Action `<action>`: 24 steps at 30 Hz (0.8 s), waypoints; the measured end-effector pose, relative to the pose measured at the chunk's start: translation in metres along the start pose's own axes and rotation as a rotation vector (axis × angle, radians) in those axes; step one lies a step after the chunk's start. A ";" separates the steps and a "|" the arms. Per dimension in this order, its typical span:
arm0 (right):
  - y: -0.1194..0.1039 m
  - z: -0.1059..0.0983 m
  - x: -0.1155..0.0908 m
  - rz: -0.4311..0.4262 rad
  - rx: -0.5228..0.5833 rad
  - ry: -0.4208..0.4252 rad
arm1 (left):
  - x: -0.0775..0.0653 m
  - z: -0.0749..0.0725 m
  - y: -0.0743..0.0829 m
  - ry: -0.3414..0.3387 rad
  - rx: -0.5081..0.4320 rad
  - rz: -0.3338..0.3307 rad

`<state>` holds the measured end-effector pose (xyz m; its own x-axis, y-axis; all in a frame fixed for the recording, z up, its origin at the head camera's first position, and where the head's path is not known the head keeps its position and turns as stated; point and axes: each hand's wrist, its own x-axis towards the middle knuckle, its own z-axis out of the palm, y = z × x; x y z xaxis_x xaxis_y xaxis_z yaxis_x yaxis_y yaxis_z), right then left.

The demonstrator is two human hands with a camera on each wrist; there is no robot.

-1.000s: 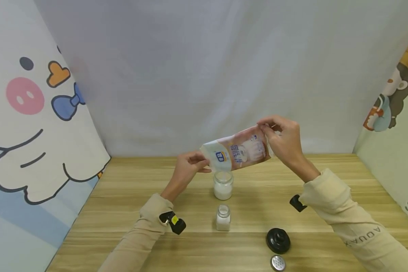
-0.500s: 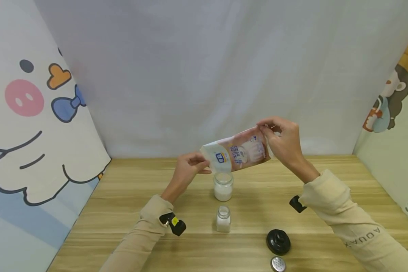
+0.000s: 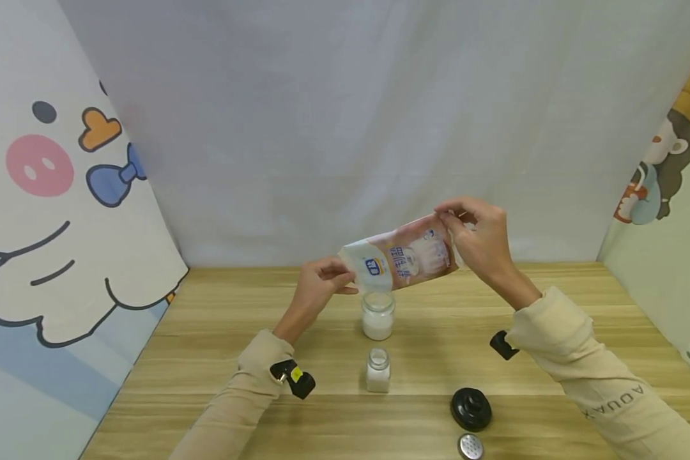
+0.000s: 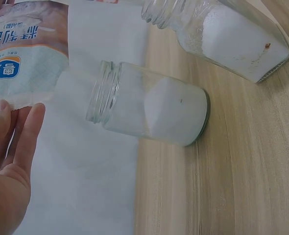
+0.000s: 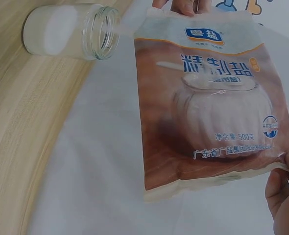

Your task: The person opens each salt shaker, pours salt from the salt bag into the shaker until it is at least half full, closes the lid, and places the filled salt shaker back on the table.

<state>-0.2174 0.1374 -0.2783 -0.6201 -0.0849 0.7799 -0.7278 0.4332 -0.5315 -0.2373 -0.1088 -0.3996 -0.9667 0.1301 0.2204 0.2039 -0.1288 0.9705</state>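
A printed salt bag is held tilted in the air, its pale end lower, just above the mouth of a glass jar. My left hand pinches the bag's pale end between thumb and fingers. At the higher brown end, my right hand pinches a corner. White salt partly fills the jar; in the right wrist view, a faint white stream spans from the bag to the jar. In front of the jar stands a smaller square glass bottle, also holding white salt.
On the wooden table, a black round lid lies at front right. Beside it, nearer me, is a perforated metal shaker cap. A pale curtain hangs behind the table, and printed cloth panels flank it.
Hardly anything differs: both hands keep the bag at the same tilt above the jar. The whole head view has shifted very slightly.
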 end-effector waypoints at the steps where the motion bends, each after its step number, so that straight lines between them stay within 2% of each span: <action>1: 0.000 0.000 0.000 0.000 0.001 0.000 | 0.000 0.000 0.000 0.001 0.000 0.000; 5: 0.001 0.000 0.000 0.002 0.004 0.002 | -0.001 0.000 0.001 0.005 0.005 -0.003; 11: 0.037 0.004 -0.001 0.005 0.022 0.009 | -0.001 -0.001 0.001 0.001 0.017 -0.005; 13: 0.041 0.004 -0.002 0.007 0.022 0.008 | -0.001 0.000 0.001 -0.003 0.018 0.001; 17: 0.037 0.003 -0.001 0.013 0.011 0.008 | -0.001 0.000 0.001 -0.001 0.015 0.005; 24: 0.005 0.000 0.000 0.008 0.010 0.004 | -0.003 0.001 0.002 0.014 0.013 -0.004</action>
<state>-0.2212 0.1395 -0.2806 -0.6251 -0.0778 0.7766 -0.7255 0.4250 -0.5414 -0.2339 -0.1088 -0.3984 -0.9695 0.1173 0.2150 0.2018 -0.1151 0.9726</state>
